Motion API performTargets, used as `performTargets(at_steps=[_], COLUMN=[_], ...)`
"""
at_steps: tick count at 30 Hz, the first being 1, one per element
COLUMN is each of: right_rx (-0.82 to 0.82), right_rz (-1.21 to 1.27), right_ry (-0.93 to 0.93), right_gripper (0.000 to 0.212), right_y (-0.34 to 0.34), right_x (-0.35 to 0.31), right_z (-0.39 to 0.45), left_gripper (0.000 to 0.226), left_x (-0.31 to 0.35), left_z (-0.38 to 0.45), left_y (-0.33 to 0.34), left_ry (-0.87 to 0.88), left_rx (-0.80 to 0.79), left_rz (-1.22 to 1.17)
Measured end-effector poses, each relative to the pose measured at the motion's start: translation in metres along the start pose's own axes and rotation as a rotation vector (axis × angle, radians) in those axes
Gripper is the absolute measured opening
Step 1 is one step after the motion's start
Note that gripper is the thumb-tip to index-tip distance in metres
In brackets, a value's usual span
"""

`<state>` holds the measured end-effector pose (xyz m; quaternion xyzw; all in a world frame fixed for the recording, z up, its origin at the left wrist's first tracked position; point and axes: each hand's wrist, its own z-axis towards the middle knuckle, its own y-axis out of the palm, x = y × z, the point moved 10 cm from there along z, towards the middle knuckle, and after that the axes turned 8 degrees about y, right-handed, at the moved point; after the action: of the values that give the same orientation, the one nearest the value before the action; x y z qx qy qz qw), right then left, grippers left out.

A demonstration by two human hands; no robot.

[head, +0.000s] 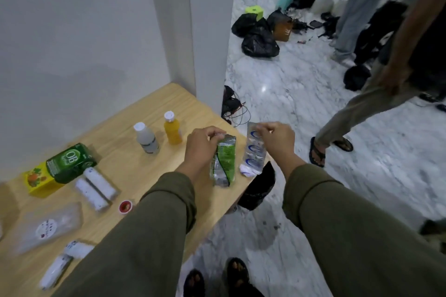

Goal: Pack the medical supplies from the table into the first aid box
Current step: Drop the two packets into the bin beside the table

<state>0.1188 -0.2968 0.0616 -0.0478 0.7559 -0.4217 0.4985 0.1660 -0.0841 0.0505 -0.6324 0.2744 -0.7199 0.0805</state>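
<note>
Both fingers pinching strips by their top ends: left hand [201, 146] on green strip [223, 161], right hand [275, 140] on blue strip [254, 149]. Long axes hanging straight down at the surface's [135, 123] right edge. No box in view, so can't tell which way to carry.

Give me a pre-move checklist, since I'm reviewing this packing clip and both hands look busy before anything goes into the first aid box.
1. Left hand has a firm hold on the green strip pack: ok, fingers pinch its top edge.
2. Right hand holds the clear blue-printed strip pack: ok, pinched at the top.
3. First aid box in sight as the drop target: not ok, none visible.
4. Packs clear of the two bottles: ok, apart.
5. Supplies left on the table: not ok, boxes, rolls and pouches remain.
6. Walkway beside the table: not ok, another person steps close by.
</note>
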Motion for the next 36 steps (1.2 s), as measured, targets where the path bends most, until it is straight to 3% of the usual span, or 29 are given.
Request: performTargets(at_steps=[4, 11, 21, 31, 36], right_rx=[0.178, 0.307, 0.187, 0.052, -0.101], right_rz=[0.171, 0.127, 0.176, 0.205, 0.234], right_ry=[0.1, 0.209, 0.437, 0.514, 0.581], right_gripper=[0.018, 0.02, 0.021, 0.02, 0.033], right_y=[-0.059, -0.116, -0.064, 0.018, 0.055], right_x=[0.02, 0.075, 0.175, 0.217, 0.23], right_z=[-0.004, 0.015, 0.083, 0.132, 0.144], left_gripper=[0.013, 0.012, 0.008, 0.009, 0.018], left_x=[0.051, 0.103, 0.029, -0.046, -0.069], left_z=[0.021, 0.067, 0.12, 0.151, 0.161], left_y=[0.023, 0.1, 0.229, 0.272, 0.28], left_ry=[0.129, 0.246, 0.059, -0.037, -0.061], left_rx=[-0.064, -0.185, -0.375, -0.451, -0.495], left_rz=[-0.033, -0.025, 0.142, 0.279, 0.318])
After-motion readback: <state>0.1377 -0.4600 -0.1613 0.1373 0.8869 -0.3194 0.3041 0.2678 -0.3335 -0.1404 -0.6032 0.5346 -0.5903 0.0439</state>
